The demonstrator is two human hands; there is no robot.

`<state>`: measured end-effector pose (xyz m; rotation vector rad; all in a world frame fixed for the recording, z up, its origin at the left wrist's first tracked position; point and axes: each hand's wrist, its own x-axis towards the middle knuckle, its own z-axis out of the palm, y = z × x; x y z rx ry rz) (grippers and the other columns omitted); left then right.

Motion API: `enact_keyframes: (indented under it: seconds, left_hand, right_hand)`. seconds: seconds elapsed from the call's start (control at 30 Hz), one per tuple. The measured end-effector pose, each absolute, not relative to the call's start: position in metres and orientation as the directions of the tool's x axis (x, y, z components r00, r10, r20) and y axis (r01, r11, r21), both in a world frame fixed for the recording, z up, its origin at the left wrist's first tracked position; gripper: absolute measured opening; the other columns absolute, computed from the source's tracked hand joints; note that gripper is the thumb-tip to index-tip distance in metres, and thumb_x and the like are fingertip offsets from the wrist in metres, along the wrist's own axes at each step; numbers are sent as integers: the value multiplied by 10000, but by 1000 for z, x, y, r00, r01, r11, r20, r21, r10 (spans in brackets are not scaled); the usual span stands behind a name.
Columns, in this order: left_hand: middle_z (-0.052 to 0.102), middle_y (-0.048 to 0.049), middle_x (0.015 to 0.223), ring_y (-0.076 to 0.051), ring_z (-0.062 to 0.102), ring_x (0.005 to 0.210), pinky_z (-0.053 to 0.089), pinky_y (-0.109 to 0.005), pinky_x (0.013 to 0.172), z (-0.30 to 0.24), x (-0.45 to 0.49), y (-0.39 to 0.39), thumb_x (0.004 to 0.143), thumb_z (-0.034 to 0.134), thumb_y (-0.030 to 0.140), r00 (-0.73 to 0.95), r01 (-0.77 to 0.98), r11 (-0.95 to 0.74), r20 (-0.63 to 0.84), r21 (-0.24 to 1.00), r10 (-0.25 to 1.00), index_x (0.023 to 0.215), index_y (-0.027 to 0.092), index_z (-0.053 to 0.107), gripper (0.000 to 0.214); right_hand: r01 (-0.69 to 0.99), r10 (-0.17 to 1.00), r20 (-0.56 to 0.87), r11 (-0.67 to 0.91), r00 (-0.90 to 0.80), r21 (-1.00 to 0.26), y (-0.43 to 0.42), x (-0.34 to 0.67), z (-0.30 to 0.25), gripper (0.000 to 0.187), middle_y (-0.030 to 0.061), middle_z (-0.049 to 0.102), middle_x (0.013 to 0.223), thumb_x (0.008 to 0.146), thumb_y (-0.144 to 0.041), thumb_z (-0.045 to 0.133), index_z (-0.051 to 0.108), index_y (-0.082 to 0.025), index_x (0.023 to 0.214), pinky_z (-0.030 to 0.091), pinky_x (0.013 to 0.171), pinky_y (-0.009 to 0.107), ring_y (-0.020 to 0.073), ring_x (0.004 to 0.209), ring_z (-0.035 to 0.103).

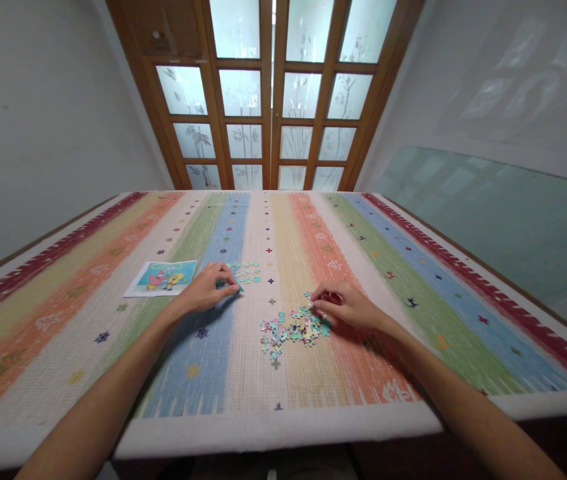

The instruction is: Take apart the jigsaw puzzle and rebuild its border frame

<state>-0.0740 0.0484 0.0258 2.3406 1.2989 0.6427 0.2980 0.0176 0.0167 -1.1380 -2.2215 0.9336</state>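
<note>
Pile of puzzle pieces (291,328) is found on the striped cloth (413,280), just left of the right hand (348,305), whose fingertips are drawn together at its far edge (grip unresolved). Left hand (209,288) is pinched on one piece (236,289), with a small cluster (247,271) just beyond, rightward.

Cloth (413,320) lies open (loose pieces (291,328) seemingly crowd centre).

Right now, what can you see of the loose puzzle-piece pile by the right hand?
The pile is a small scatter of flat jigsaw pieces, seemingly cardboard, mostly teal with pink, yellow and white. They lie jumbled, some overlapping, on the striped cloth, across its pale yellow and orange bands, a few strays below. The right hand rests at its upper right edge, fingers touching pieces; whether they grip one is unclear.
</note>
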Motion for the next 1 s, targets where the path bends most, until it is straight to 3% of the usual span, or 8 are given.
enact_keyframes:
  seconds: [0.4, 0.7, 1.0]
  left_hand:
    - [646, -80, 960, -284, 573, 985, 453, -516, 968, 12, -81, 49, 858, 657, 373, 466, 717, -554, 300, 423, 832, 781, 238, 733, 173]
    - [654, -73, 956, -278, 571, 975, 441, -495, 964, 15, -79, 46, 870, 652, 389, 459, 712, -552, 307, 433, 834, 821, 237, 726, 177]
    - [637, -67, 972, -243, 559, 964, 458, -449, 950, 18, -44, 22, 940, 597, 360, 516, 626, -634, 368, 455, 773, 885, 220, 714, 191]
  right_hand:
    - [604, 814, 108, 506, -571, -616, 25, 308, 15, 96, 77, 720, 893, 899, -215, 628, 720, -208, 927, 472, 736, 357, 209, 780, 615]
    - [599, 763, 69, 557, -643, -575, 26, 309, 15, 243, 82, 690, 932, 939, -215, 602, 770, -224, 1116, 460, 727, 347, 198, 762, 604]
    - [619, 770, 58, 552, -635, -558, 27, 310, 11, 121, 62, 646, 906, 955, -231, 622, 735, -211, 991, 464, 725, 332, 174, 726, 558]
